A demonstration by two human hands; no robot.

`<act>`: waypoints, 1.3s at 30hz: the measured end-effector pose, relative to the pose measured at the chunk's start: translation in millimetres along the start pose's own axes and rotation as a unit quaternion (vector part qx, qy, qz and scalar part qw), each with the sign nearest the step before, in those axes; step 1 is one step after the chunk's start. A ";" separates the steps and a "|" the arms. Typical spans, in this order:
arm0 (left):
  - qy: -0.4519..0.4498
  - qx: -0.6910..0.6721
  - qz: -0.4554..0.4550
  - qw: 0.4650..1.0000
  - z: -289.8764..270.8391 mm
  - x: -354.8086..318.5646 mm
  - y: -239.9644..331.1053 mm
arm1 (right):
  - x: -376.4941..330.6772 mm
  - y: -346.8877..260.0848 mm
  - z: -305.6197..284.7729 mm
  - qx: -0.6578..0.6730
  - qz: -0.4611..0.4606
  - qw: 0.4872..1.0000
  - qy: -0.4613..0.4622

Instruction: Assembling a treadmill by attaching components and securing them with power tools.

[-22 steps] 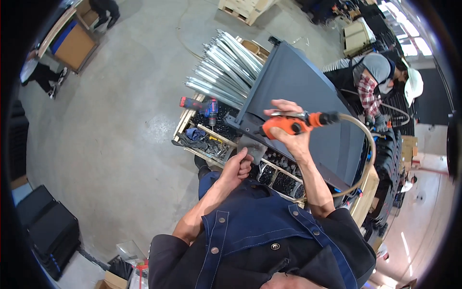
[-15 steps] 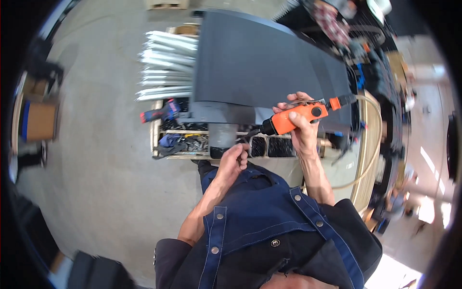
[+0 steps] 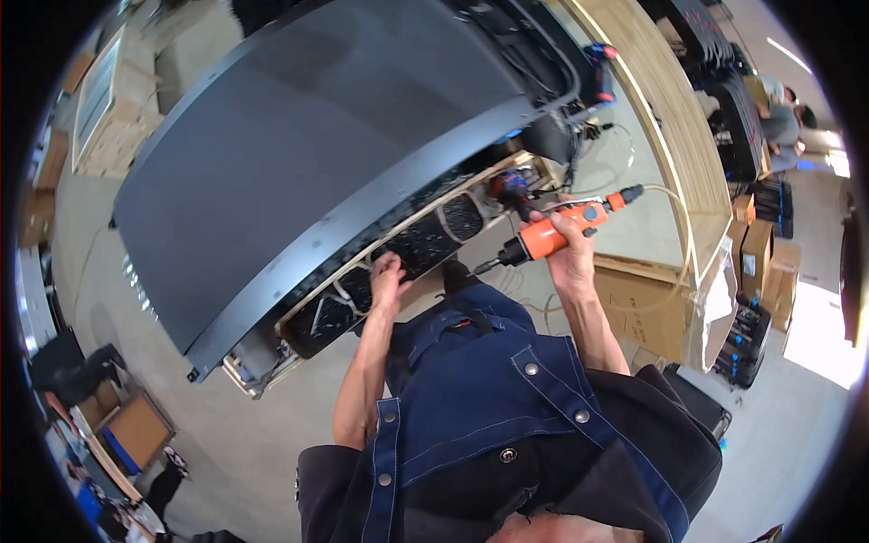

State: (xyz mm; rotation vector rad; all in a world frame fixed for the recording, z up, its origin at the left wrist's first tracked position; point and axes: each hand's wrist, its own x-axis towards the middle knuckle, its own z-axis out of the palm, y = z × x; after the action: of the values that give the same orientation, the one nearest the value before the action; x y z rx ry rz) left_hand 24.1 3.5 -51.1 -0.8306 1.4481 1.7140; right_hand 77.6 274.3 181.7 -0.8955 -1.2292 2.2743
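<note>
My right hand [image 3: 570, 258] grips an orange air screwdriver [image 3: 552, 233] with a pale hose [image 3: 679, 244] trailing off its back end; its black tip points down and left, just short of the work. My left hand [image 3: 387, 279] reaches into a wooden tray [image 3: 380, 249] of black compartments beneath a large dark panel [image 3: 308, 154], fingers curled at the tray's edge; whether they hold anything I cannot make out. The panel covers most of the tray.
A wooden workbench [image 3: 674, 118] runs along the right, with black cables and a red-blue tool at its near end. Cardboard boxes [image 3: 760, 253] stand at the far right, more boxes and a board at lower left. Another person sits at the upper right [image 3: 778, 113]. Grey concrete floor below.
The view has swung round, so the panel now fills the upper left. My right hand has brought the screwdriver lower, closer to the tray. My left hand has stayed at the tray.
</note>
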 end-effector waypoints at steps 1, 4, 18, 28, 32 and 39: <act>0.021 0.065 0.032 0.997 14.5 0.2 2.0 | 18.0 -5.7 -16.2 0.023 0.022 0.999 0.008; -0.116 0.197 0.101 0.968 71.4 -33.5 30.2 | 58.9 -21.8 -63.3 0.075 0.055 0.995 0.047; -0.279 0.382 0.165 0.866 281.2 -156.3 98.1 | 128.9 -77.8 -125.0 0.177 0.038 0.979 0.092; -0.402 0.112 0.020 0.909 290.4 -173.9 58.1 | 114.7 -133.2 -98.3 0.020 0.007 0.998 0.052; -0.447 0.064 -0.032 0.892 299.5 -173.3 52.3 | 105.3 -144.1 -101.8 -0.016 -0.040 0.997 0.069; -0.508 0.107 -0.034 0.854 331.5 -166.8 41.3 | 101.1 -174.9 -116.0 -0.082 -0.051 0.990 0.106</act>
State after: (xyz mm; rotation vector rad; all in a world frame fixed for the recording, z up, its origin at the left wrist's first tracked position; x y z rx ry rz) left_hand 70.0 306.1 162.7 0.1872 0.8070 1.4981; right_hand 94.6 497.2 247.6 -1.0754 -1.3459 1.9647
